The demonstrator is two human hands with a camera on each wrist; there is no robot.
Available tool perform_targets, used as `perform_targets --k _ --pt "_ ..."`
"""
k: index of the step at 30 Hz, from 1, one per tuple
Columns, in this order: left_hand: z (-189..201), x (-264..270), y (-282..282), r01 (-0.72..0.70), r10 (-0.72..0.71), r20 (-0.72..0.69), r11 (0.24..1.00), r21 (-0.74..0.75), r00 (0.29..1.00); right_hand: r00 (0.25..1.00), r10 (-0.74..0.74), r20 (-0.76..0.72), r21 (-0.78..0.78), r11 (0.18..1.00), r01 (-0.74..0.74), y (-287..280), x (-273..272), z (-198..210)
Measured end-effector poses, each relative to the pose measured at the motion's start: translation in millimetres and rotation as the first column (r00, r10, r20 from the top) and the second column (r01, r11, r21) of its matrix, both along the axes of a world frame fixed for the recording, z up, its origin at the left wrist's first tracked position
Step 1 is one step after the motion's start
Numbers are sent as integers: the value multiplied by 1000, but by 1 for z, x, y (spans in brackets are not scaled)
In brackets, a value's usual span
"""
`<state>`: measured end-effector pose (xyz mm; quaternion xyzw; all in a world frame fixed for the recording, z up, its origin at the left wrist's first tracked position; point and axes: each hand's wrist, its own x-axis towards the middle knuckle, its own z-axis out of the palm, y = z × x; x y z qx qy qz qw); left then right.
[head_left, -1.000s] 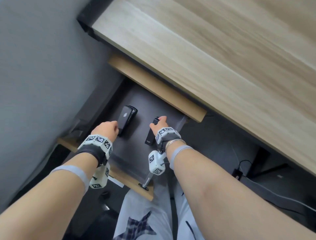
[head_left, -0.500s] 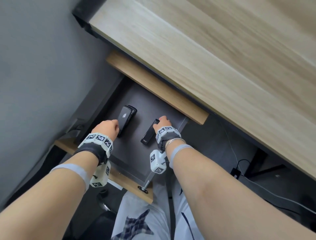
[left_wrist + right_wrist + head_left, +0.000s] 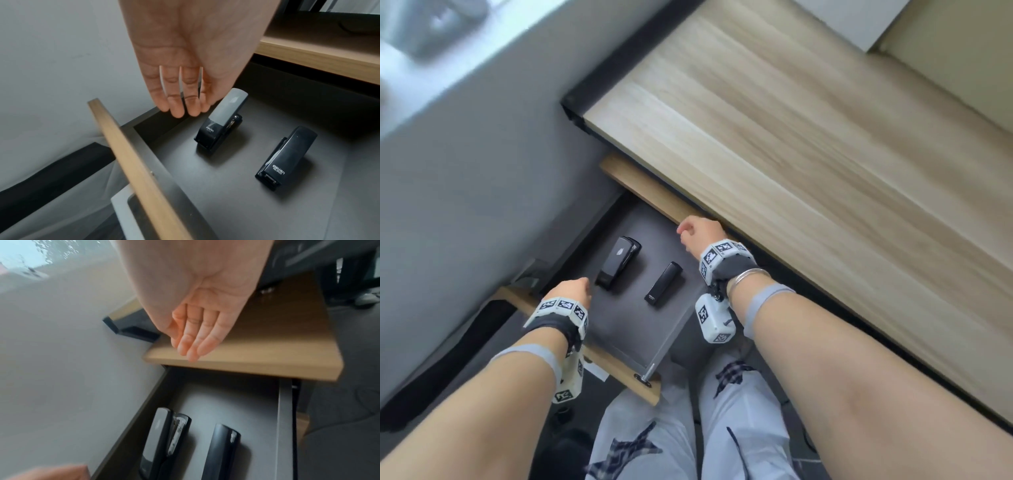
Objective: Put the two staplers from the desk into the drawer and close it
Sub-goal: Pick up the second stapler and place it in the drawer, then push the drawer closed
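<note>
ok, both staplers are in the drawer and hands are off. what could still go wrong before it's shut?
1. The larger stapler stands higher than the slim stapler; it might catch the desk edge as the drawer slides in.
2. The left hand hovers over the drawer, so its fingers could get pinched.
3. A hard push could send both sliding.

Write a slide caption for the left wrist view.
Left hand open above the open drawer, two black staplers lying side by side inside.

Head view looks steeply down — both wrist views, closer, share the drawer (image 3: 619, 219).
</note>
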<state>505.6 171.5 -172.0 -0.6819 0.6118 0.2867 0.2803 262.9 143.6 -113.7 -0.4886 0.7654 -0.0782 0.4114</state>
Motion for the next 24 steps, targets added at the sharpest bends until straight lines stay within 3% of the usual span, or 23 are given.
perform_targets --k 3,8,13,24 --pt "9 9 14 -46 45 57 998 34 997 999 20 -41 -96 995 -24 -7 -16 28" --pt "11 22 40 -99 85 148 991 94 985 970 -132 -203 -272 960 74 -17 -58 49" --pt "-2 26 62 -153 100 246 966 209 964 932 -196 -306 -339 937 86 -8 -87 27" --pt "-16 21 54 -326 287 195 920 216 938 875 -193 -444 -506 860 -67 3 -90 -4"
